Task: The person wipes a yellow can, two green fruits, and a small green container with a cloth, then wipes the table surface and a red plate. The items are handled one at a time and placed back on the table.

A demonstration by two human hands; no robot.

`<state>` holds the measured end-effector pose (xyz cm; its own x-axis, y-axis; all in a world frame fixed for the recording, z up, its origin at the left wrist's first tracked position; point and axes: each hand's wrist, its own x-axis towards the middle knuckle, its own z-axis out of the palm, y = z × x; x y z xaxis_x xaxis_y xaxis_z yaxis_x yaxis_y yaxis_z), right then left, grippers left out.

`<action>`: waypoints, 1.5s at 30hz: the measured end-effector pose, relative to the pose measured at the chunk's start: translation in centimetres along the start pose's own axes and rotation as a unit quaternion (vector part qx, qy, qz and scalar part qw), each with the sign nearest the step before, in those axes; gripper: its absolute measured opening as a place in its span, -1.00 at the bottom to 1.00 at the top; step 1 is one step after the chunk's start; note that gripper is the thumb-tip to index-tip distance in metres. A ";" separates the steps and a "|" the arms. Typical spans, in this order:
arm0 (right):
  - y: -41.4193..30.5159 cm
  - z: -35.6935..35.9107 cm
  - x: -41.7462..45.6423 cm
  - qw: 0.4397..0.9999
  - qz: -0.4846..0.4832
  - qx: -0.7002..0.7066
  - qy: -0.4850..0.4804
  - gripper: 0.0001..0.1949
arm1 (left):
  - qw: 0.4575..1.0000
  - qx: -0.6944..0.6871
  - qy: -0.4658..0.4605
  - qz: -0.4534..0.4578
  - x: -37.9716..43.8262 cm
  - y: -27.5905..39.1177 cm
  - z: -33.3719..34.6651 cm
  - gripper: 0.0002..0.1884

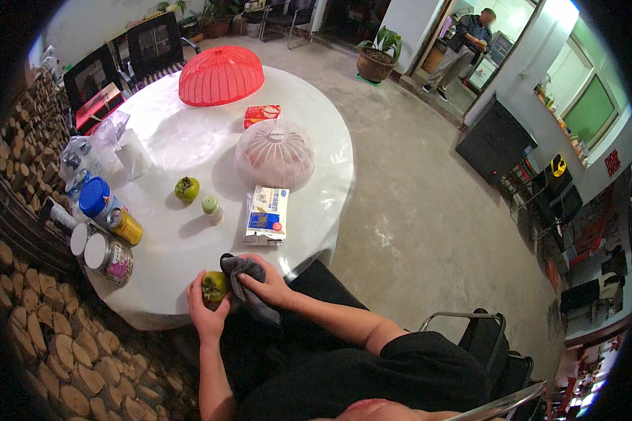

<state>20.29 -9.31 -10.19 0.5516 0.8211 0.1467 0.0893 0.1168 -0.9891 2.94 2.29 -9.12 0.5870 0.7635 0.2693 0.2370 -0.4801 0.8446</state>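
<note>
At the near edge of the table, my left hand (pixel 206 308) holds a green persimmon (pixel 214 287) with its leafy calyx turned up. My right hand (pixel 266 281) grips a dark grey cloth (pixel 245 271), which lies against the persimmon's right side and hangs down below the table edge. Farther in on the white tabletop (pixel 179 252) sits a second green persimmon (pixel 187 189). Beside it stands a small bottle with a pale green cap (pixel 212 209). To the right of that lie white and blue packets (pixel 267 213) bearing writing.
A translucent mesh food cover (pixel 275 155), a red box (pixel 262 114) and a red food cover (pixel 221 76) stand farther back. Jars (pixel 109 258), a yellow can (pixel 125 226) and plastic bags (pixel 92 147) line the left. Stacked firewood (pixel 68 347) borders the table. A person (pixel 461 50) stands in a doorway.
</note>
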 end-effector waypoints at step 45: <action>-7.4 1.9 -0.8 0.984 0.029 0.118 -0.134 -0.33 | 0.990 -0.136 0.017 -0.012 -2.0 8.4 -3.6 -0.21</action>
<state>17.64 -9.76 -3.03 0.3098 0.9440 0.1133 -0.1489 0.1658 -0.9748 0.96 -1.70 -0.94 0.5571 0.7888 0.2595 0.0295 -0.3311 0.9431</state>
